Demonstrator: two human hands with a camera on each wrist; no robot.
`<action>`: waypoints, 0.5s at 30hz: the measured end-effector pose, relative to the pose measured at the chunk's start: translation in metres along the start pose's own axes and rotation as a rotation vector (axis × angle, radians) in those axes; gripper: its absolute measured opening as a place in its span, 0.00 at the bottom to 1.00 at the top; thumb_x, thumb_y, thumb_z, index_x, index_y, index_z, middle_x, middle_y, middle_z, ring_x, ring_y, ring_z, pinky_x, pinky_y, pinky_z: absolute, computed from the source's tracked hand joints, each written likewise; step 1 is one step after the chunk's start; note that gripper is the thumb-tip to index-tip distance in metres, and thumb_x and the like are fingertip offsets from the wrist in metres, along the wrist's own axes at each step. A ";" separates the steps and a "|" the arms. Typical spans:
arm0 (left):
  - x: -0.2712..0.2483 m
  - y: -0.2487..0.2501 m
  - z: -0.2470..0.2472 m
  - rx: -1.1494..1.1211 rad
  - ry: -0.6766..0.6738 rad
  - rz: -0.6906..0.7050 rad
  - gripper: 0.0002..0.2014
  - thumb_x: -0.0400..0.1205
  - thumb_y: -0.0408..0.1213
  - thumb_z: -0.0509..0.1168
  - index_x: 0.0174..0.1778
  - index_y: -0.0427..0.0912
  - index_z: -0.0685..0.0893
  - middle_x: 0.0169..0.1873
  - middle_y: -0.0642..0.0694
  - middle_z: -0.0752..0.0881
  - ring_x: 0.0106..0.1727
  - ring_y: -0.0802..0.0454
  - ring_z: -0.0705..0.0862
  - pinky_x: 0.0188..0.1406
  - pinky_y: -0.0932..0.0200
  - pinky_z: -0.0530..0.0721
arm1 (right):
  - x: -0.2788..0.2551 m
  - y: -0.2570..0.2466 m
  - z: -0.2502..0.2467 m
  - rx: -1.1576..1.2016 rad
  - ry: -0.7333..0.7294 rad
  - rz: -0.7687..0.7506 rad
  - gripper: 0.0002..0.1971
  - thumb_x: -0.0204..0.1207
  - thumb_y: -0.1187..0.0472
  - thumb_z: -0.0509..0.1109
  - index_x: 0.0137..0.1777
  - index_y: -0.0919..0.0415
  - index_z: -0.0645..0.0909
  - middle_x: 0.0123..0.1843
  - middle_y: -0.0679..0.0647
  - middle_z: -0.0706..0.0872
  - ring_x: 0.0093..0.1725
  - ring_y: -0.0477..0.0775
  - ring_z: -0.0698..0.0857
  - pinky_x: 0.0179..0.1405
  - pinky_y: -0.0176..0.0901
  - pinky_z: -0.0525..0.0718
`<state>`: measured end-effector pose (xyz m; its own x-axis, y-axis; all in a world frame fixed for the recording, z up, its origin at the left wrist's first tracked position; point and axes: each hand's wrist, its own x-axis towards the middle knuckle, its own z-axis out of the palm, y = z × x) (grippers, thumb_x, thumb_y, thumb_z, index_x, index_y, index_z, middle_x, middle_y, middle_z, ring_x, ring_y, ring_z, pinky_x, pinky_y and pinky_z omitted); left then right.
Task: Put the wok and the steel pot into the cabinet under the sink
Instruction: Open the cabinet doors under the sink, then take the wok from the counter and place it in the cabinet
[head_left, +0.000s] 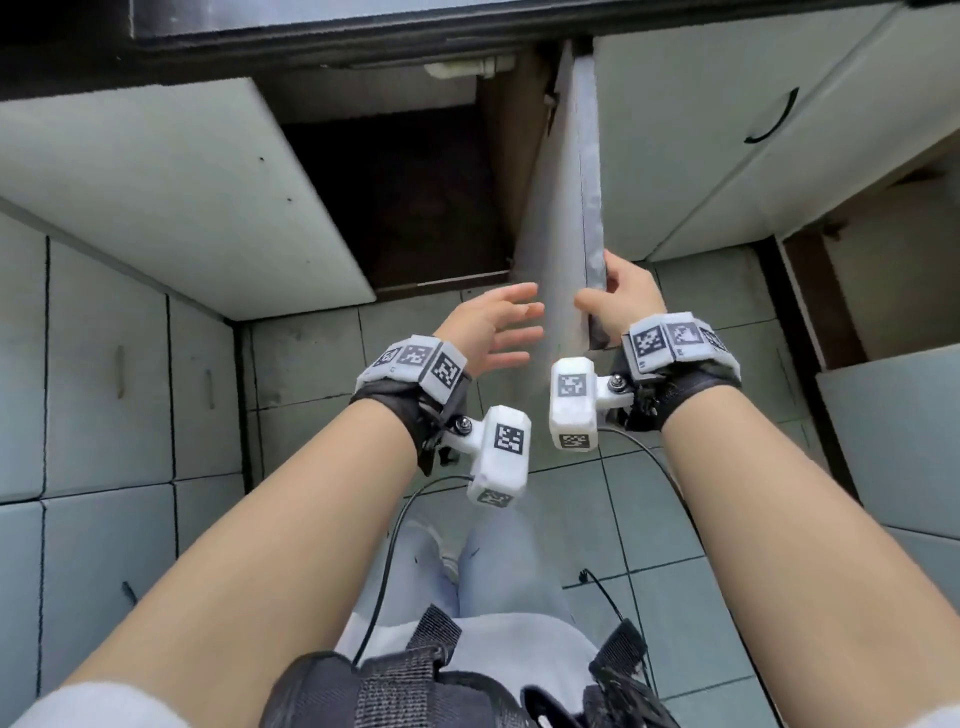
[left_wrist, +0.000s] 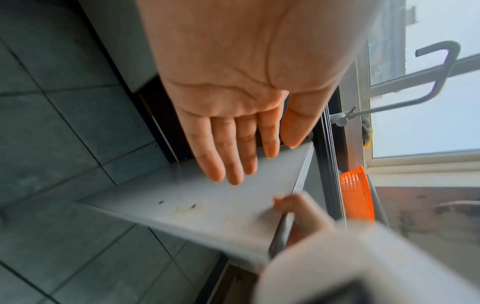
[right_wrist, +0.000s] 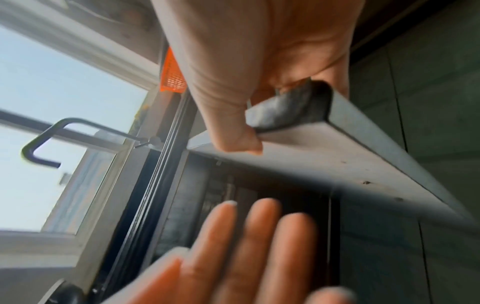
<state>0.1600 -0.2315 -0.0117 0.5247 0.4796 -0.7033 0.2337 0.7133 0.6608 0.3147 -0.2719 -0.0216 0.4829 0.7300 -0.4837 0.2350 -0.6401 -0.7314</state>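
The cabinet under the sink (head_left: 415, 208) stands with both doors swung out and its inside dark. My right hand (head_left: 613, 301) grips the free edge of the right door (head_left: 571, 208), thumb on its inner face and fingers wrapped behind; the right wrist view shows the same grip on the door's corner (right_wrist: 291, 111). My left hand (head_left: 498, 327) hovers with straight, spread fingers just left of that door, holding nothing; in the left wrist view its fingers (left_wrist: 233, 148) lie flat over the door's inner face (left_wrist: 207, 201). Neither the wok nor the steel pot is in view.
The left door (head_left: 166, 187) juts out over the tiled floor (head_left: 311, 364). A shut cabinet door with a black handle (head_left: 774, 119) is to the right. A white drain pipe (head_left: 467, 67) shows inside. An orange basket (left_wrist: 355, 193) and a tap (left_wrist: 428, 78) sit up on the counter.
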 end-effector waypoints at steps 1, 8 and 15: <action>0.003 0.006 0.006 -0.033 -0.001 0.007 0.20 0.83 0.34 0.55 0.72 0.48 0.74 0.68 0.46 0.80 0.63 0.47 0.82 0.66 0.49 0.80 | 0.002 0.004 -0.011 -0.062 0.022 -0.002 0.17 0.64 0.68 0.63 0.52 0.55 0.83 0.41 0.54 0.83 0.40 0.53 0.78 0.44 0.42 0.77; 0.021 0.039 0.034 -0.103 -0.026 0.049 0.21 0.84 0.37 0.51 0.73 0.47 0.72 0.65 0.47 0.82 0.58 0.50 0.83 0.57 0.56 0.81 | 0.016 0.026 -0.062 -0.413 0.168 0.115 0.23 0.74 0.68 0.56 0.69 0.54 0.70 0.57 0.64 0.85 0.43 0.62 0.75 0.42 0.44 0.71; 0.013 0.067 0.003 -0.307 0.125 0.158 0.16 0.83 0.40 0.54 0.65 0.50 0.77 0.55 0.53 0.86 0.57 0.56 0.85 0.53 0.58 0.80 | 0.024 -0.022 -0.058 -0.401 0.210 0.014 0.34 0.70 0.67 0.64 0.78 0.54 0.62 0.77 0.58 0.67 0.74 0.61 0.70 0.71 0.56 0.67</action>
<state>0.1852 -0.1790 0.0240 0.4263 0.6416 -0.6376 -0.1087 0.7361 0.6680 0.3697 -0.2540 0.0102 0.6396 0.6825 -0.3536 0.5152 -0.7220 -0.4618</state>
